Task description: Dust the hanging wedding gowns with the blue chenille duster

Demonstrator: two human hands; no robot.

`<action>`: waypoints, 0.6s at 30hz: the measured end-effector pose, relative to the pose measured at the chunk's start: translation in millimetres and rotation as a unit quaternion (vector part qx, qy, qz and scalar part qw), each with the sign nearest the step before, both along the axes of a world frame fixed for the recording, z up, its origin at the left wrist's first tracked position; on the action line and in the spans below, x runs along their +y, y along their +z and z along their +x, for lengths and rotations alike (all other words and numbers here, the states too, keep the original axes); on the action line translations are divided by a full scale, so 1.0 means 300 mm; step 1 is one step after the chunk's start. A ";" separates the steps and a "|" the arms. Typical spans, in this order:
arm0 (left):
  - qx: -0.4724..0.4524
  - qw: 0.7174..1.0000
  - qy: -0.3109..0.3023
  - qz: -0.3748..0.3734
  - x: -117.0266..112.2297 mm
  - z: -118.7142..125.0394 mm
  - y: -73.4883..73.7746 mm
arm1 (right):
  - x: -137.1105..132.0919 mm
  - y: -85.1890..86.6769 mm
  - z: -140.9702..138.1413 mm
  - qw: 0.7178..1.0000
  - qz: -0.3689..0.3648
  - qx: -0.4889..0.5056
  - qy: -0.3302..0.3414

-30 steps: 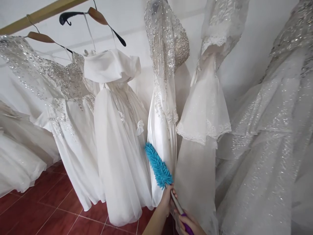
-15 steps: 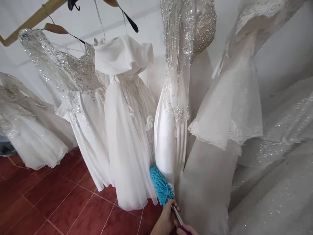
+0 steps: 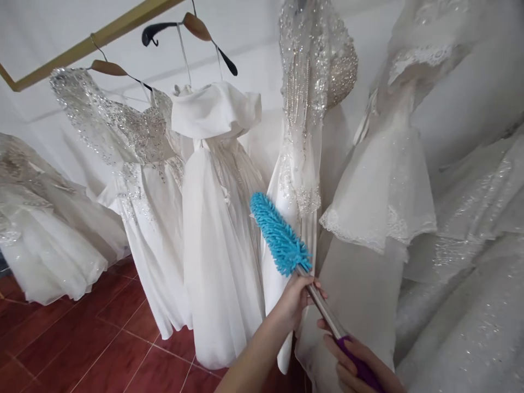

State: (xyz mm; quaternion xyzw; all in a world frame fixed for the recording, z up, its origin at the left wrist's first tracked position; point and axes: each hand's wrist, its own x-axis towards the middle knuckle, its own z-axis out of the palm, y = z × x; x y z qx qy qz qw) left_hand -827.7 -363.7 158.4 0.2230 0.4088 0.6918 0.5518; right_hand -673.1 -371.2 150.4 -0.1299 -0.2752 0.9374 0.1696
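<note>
A blue microfibre duster (image 3: 278, 236) on a metal rod with a purple grip points up and to the left. My left hand (image 3: 295, 299) grips the rod just below the blue head. My right hand (image 3: 360, 367) holds the purple grip at the lower right. The head rests against a beaded white gown (image 3: 301, 136) hanging in the middle. A plain white dress with a ruffled top (image 3: 216, 185) hangs just left of it.
More white gowns hang along a gold rail (image 3: 94, 41): a sequinned one (image 3: 126, 158) on the left, a lace-sleeved one (image 3: 388, 185) on the right, glittery skirts (image 3: 475, 284) at far right. Red tiled floor (image 3: 82, 349) lies below.
The duster has risen from the gown's hem up to about its mid height. Both hands came up with it and show more fully in view.
</note>
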 end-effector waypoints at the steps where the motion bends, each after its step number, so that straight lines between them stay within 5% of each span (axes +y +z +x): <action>1: 0.014 1.000 -0.013 0.010 -0.004 -0.029 0.033 | -0.022 0.015 -0.035 1.000 0.020 0.002 -0.017; 5: 0.063 0.996 -0.051 0.034 -0.049 -0.176 0.128 | -0.115 0.033 -0.219 0.993 0.097 0.005 -0.074; 9: 0.072 0.995 -0.052 0.043 -0.103 -0.363 0.128 | -0.186 0.009 -0.436 0.985 0.140 0.020 -0.098; 13: 0.055 0.996 -0.067 -0.020 -0.138 -0.560 0.009 | -0.242 -0.081 -0.654 0.977 0.162 -0.045 -0.129; 18: 0.051 0.991 -0.098 -0.077 -0.186 -0.716 -0.190 | -0.335 -0.302 -0.859 0.957 0.178 -0.105 -0.201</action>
